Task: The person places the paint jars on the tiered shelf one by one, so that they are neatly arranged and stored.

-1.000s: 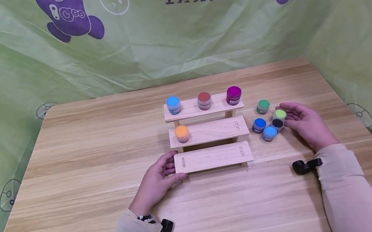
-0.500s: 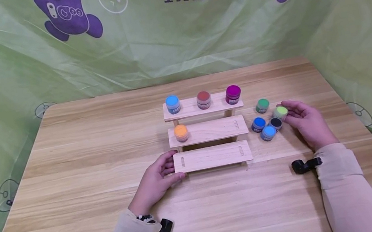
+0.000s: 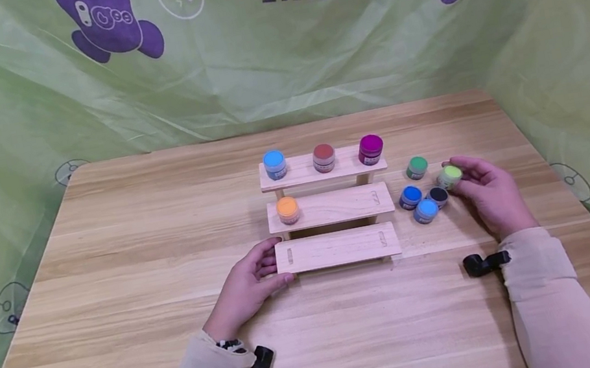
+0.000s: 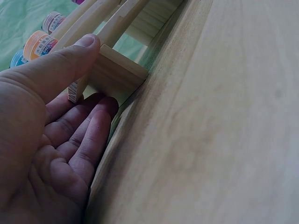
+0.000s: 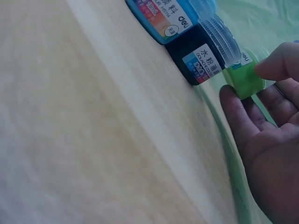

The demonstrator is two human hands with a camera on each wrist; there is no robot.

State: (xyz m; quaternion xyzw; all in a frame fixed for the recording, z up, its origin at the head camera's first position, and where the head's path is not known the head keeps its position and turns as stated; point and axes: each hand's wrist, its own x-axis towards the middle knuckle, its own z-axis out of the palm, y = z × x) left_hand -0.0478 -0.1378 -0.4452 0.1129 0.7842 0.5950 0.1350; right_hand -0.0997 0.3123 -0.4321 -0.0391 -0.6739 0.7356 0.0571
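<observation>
Light-green jar is in the right hand, pinched between thumb and fingers; thumb on one side, fingertips on the other. Can't tell if its base touches the table. Black-lidded jar just beside it, then light-blue jar, dark-blue jar and, a bit apart, green jar.

Left hand grips the left end of the lowest step of the wooden stand: thumb at the front edge, fingers curled round the end.

Stand has three steps. Top: sky-blue jar, red-brown jar, purple jar. Middle: orange jar, left end.

Table is wood-grain, pale. Green backdrop behind and at both sides: creased, thin sheet, purple figures, mirrored lettering. Stand is smooth, light wood, flat planks; jars squat, round-lidded, clear-rimmed, printed labels.
</observation>
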